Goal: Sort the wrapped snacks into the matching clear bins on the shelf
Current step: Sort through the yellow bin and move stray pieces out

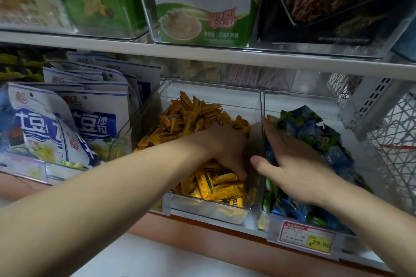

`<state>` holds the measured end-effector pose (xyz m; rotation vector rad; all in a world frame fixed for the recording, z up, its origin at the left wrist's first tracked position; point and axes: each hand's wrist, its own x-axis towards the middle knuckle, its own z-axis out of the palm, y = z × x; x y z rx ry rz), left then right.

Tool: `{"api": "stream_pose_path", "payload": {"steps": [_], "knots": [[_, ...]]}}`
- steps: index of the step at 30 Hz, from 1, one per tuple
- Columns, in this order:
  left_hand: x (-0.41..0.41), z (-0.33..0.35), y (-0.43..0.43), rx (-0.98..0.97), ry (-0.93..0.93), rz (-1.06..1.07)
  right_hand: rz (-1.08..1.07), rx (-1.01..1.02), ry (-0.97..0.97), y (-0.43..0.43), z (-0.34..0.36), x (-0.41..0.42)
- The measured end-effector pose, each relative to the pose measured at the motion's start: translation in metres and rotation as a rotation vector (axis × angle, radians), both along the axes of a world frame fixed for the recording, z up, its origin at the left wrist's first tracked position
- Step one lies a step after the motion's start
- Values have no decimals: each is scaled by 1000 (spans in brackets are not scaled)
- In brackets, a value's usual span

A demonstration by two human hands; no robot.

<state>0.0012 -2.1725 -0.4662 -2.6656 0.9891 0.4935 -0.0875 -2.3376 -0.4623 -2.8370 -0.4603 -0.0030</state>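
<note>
Yellow stick-shaped wrapped snacks [198, 117], heaped in the clear plastic middle bin [216, 209] on the lower shelf [225, 224]: that's where I'm working.

Head camera: my left grip [227, 148] is down in that yellow pile, fingers curled, tips buried among the packets. I cannot tell whether it has one pinched or is only raking. My right grip [297, 159] lies flat and relaxed, holding nothing. It rests on the blue-and-green crinkly wrapped snacks [315, 128] in the clear right-hand bin [299, 99], thumb poking out over the wall between the two bins.

I read this as mid-sort, checking both piles for strays. There's a yellowish packet [271, 118] right at my right fingertips, against the dividing wall. It may belong next door, though I can't be sure.

Next move, I'd say: pinch one odd packet clean without dragging its neighbours, lift it over the wall, drop it with its own kind.

Left of the yellow bin, a third clear bin [126, 132] holds white-and-blue flat pouches [67, 119], standing and leaning. A red-and-yellow price tag [308, 237] hangs on the right bin's front.
</note>
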Motion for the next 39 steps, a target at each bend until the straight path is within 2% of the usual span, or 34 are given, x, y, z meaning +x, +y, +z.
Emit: {"api": "stream_pose_path", "payload": {"steps": [5, 8, 12, 17, 20, 22, 24, 25, 29, 31, 33, 35, 39], "knots": [[16, 16, 38, -275, -17, 22, -30, -37, -46, 2, -5, 2], [35, 28, 76, -307, -99, 73, -40, -34, -38, 4, -5, 2], [43, 35, 103, -365, -91, 177, -40, -38, -29, 5, -3, 2], [37, 49, 87, -212, -65, 213, -42, -23, -33, 6, -3, 1], [24, 46, 54, -282, -178, 49, -37, -24, -42, 6, -5, 1], [13, 33, 31, -339, -37, 30, -37, -30, -40, 7, -5, 1], [11, 12, 18, -242, 96, 78, -36, -39, -32, 7, -6, 3], [13, 3, 15, -190, 105, 90, -37, -33, -29, 7, -6, 4], [19, -11, 13, -101, -64, 21, -12, 55, 9, 11, -3, 4], [21, -9, 14, -44, -62, -23, 9, 68, -5, 12, 3, 4], [22, -5, 18, -39, -3, -42, 15, -20, -82, 9, 10, 6], [23, 3, 25, -52, 54, -48, 81, -105, -151, 2, 16, 12], [31, 15, 54, -90, 36, -48, 270, -56, -37, -11, 18, 28]]}}
